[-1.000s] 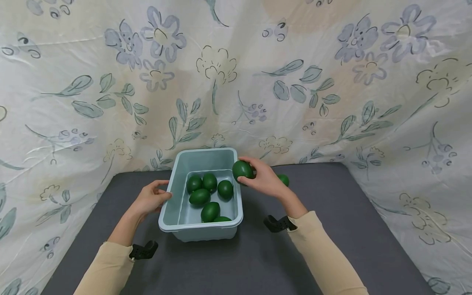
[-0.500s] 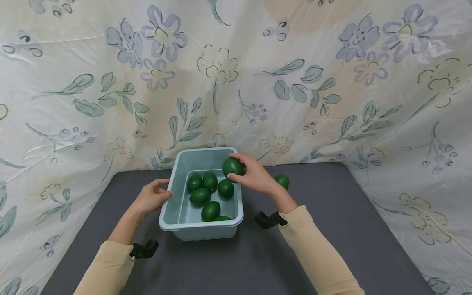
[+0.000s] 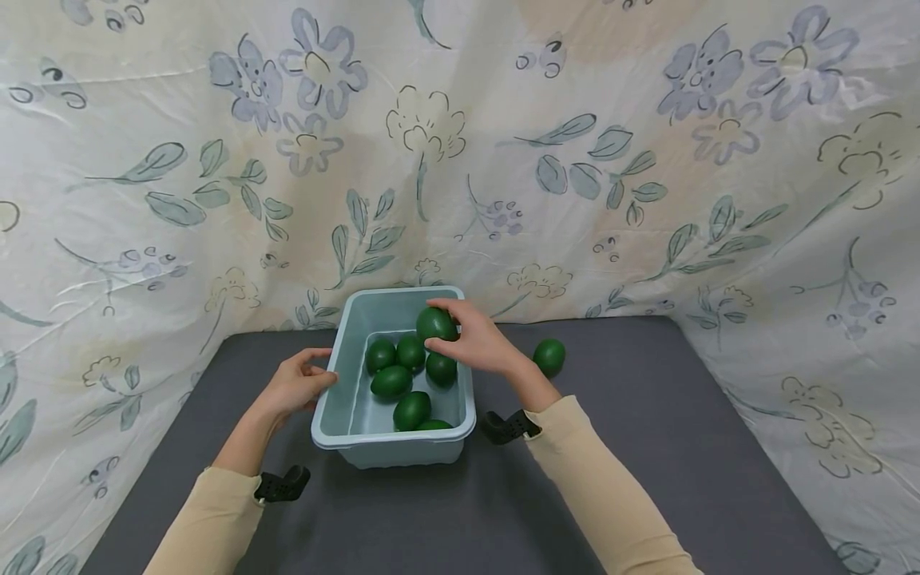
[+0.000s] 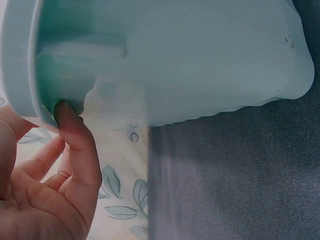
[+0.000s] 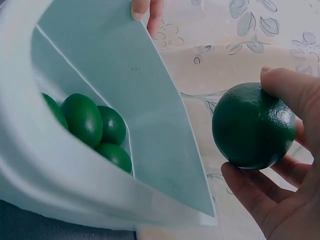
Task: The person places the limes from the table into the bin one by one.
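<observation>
A pale blue-green plastic basin (image 3: 391, 442) stands on the dark cloth. Its left rim is pinched by my left hand (image 3: 296, 387); in the left wrist view, a fingertip (image 4: 65, 117) presses up under the lip. My right hand (image 3: 480, 339) holds a glossy dark green avocado (image 3: 435, 323) between thumb and fingers, over the basin's far right part. The right wrist view shows this avocado (image 5: 254, 126) gripped near the basin's wall. Several avocados (image 3: 391, 382) lie on the basin floor, one partly hidden by the near wall.
Another avocado (image 3: 549, 357) lies on the dark cloth (image 3: 632, 415), right of the basin. A floral curtain (image 3: 460, 160) hangs behind and along both sides of the table. A black wrist strap (image 3: 283, 484) sits on each arm.
My right hand has carried the avocado leftward from the right rim to over the basin's inside. The avocado on the cloth is now in full view. My left hand stays on the rim.
</observation>
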Demonstrator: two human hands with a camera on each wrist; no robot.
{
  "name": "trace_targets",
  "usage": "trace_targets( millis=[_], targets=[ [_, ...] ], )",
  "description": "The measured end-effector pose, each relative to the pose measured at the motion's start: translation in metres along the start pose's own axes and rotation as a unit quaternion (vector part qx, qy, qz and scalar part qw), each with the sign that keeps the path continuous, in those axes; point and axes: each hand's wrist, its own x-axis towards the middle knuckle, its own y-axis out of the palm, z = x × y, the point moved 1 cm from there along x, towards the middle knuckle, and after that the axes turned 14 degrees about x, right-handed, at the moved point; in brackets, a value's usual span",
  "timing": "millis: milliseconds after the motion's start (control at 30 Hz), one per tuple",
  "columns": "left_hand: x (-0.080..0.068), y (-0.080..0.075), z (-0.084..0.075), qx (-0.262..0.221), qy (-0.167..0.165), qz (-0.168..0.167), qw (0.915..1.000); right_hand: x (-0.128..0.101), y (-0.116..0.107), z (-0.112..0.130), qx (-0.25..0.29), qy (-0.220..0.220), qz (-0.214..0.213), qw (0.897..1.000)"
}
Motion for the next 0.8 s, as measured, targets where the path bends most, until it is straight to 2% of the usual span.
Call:
trace_targets(
  millis=[400, 800],
  targets=[
    [0.001, 0.000, 0.000, 0.000, 0.001, 0.001, 1.0000, 0.008, 0.011, 0.001, 0.004, 0.013, 0.012, 1.000],
    [0.000, 0.001, -0.001, -0.001, 0.000, 0.002, 1.0000, 0.011, 0.017, 0.000, -0.019, 0.024, 0.017, 0.999]
  ],
)
